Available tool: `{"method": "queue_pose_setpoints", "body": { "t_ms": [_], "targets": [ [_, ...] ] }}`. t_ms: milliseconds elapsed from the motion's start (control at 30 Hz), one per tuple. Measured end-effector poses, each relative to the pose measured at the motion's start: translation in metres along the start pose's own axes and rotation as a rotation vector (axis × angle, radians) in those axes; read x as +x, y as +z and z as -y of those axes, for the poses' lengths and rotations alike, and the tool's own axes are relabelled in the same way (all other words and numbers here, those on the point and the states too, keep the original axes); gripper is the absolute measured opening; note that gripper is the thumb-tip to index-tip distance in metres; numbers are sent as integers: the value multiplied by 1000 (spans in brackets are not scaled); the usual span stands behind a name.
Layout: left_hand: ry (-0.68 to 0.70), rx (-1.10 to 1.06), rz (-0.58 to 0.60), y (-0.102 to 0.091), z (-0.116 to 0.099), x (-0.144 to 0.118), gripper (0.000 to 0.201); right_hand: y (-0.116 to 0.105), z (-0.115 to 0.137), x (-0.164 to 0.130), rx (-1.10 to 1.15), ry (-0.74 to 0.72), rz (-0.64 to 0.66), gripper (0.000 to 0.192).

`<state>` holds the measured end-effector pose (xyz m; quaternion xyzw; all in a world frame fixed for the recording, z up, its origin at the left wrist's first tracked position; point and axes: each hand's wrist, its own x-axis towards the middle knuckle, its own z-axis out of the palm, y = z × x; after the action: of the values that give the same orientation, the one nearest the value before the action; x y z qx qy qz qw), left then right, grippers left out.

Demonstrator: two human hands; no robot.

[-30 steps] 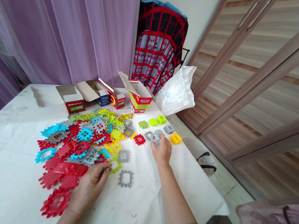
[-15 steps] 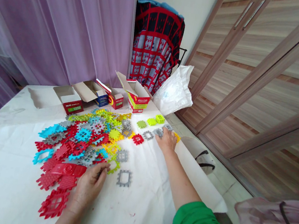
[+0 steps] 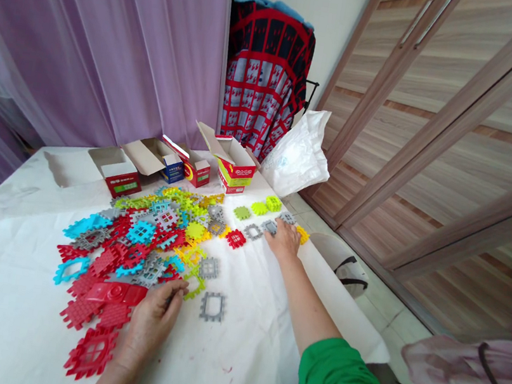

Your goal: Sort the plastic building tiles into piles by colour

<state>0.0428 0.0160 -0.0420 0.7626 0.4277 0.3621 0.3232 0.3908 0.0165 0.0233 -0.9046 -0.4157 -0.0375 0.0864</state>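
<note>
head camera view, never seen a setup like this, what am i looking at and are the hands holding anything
No robot here: these are a person's bare hands, seen by a camera worn on that person's head, looking forward and down. On the white-covered table lies a heap of colourful toothed pieces, with open boxes behind it. The left hand is at the heap's near edge, its fingertips by a lime-green piece. The right hand reaches to some grey pieces set out to the right. Whether either hand grips anything, I can't tell.
</note>
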Motion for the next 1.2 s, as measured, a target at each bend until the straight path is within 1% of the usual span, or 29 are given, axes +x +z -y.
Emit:
{"method": "queue_pose_setpoints", "body": {
  "t_ms": [233, 367, 533, 800, 1000, 1100, 1200],
  "targets": [
    [10, 8, 0, -2, -2, 1, 27, -6, 4, -5, -41, -23, 23, 47],
    [10, 11, -2, -3, -4, 1, 27, -7, 7, -3, -67, -25, 34, 48],
    [20, 37, 7, -4, -5, 1, 26, -7, 9, 2, -97, -21, 57, 43],
    [28, 50, -20, -4, -8, 2, 25, -7, 11, 9, -80, 28, 96, 46],
    [31, 49, -30, -3, -8, 3, 24, -11, 12, 8, -76, 27, 99, 46],
    [36, 48, -41, -2, -7, 2, 24, -16, 10, 0, -60, 19, 58, 46],
    [30, 42, -37, -2, -6, 2, 25, -13, 12, -19, 14, -49, -60, 38]
  ]
}}
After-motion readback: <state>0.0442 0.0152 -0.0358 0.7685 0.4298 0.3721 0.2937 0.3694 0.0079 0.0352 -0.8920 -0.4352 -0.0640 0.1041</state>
